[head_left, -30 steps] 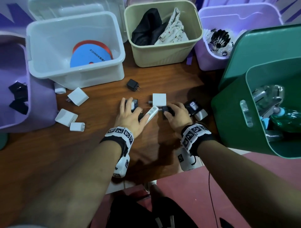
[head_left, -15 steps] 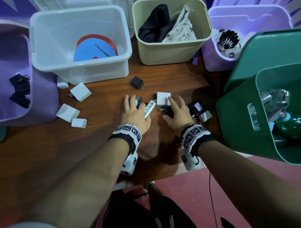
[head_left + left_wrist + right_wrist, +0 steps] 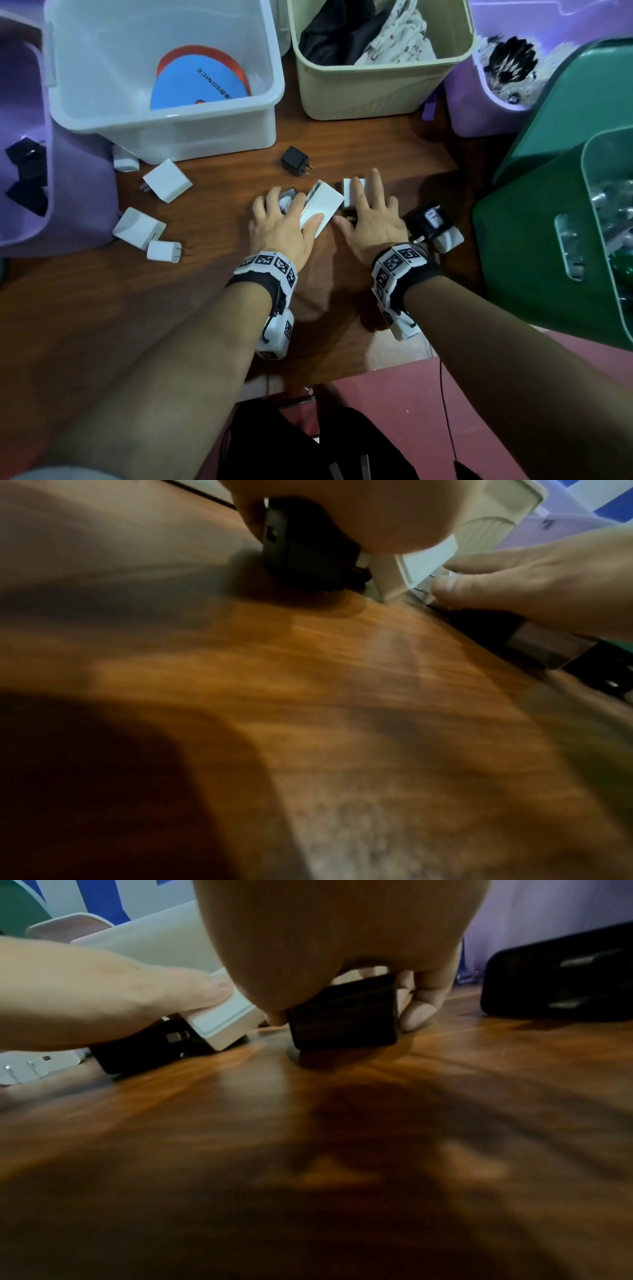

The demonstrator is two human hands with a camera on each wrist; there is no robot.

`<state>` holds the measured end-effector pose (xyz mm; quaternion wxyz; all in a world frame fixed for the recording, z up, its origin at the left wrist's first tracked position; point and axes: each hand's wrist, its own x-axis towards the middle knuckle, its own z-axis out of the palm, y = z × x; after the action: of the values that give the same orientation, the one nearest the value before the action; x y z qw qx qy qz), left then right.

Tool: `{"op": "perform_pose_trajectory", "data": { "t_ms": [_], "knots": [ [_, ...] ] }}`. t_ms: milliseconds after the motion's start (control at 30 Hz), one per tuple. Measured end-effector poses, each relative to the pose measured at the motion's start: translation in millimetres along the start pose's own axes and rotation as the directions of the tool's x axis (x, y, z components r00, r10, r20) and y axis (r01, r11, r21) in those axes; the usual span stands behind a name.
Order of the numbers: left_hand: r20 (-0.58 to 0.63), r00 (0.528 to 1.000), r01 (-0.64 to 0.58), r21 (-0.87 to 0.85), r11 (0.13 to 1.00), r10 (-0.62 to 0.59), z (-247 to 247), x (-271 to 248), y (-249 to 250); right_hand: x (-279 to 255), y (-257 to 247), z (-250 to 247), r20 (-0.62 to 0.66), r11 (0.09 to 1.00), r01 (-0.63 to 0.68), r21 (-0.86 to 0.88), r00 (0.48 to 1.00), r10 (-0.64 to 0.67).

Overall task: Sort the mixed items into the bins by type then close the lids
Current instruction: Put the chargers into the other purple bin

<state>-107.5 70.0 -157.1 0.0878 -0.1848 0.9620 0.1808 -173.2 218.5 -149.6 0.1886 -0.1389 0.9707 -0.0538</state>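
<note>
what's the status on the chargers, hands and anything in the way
Left hand grips white charger and a black one. Right hand pinches black charger. More chargers loose on table. Purple bin open, path clear.

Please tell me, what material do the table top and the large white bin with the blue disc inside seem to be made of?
The brown table top looks like wood or a wood-grain laminate with a slight sheen: streaky grain lines and soft reflections show. The large white bin looks like smooth moulded plastic, slightly translucent: a rounded rim, and light passes through its walls.
</note>
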Motion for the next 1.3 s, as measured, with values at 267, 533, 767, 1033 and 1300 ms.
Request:
{"op": "perform_pose_trajectory", "data": {
  "t_ms": [267,533,767,1033,1300],
  "knots": [
    [0.0,1.0,0.02,-0.016,1.0,-0.02,-1.7,8.3,-0.1,4.6,0.9,3.5,-0.083,0.998,-0.033,0.046,0.996,0.037],
    [-0.017,0.998,0.053,-0.044,0.998,-0.054,-6.5,16.9,-6.2,5.4,-0.3,5.0,-0.114,0.986,-0.102,0.129,0.987,0.116],
    [-0.043,0.997,0.058,-0.047,0.997,-0.06,-6.3,20.4,-8.4,3.9,-4.0,4.6,-0.105,0.99,-0.101,0.1,0.988,0.111],
    [-0.081,0.996,0.031,-0.069,0.997,-0.036,-12.5,27.3,-14.2,3.2,-7.8,-2.7,-0.043,0.987,-0.109,0.118,0.992,0.115],
    [-0.036,0.984,0.163,-0.242,0.956,-0.177,-18.6,26.3,-14.4,-3.7,-11.5,-5.6,-0.008,0.963,-0.143,0.228,0.989,0.149]
  ]
}}
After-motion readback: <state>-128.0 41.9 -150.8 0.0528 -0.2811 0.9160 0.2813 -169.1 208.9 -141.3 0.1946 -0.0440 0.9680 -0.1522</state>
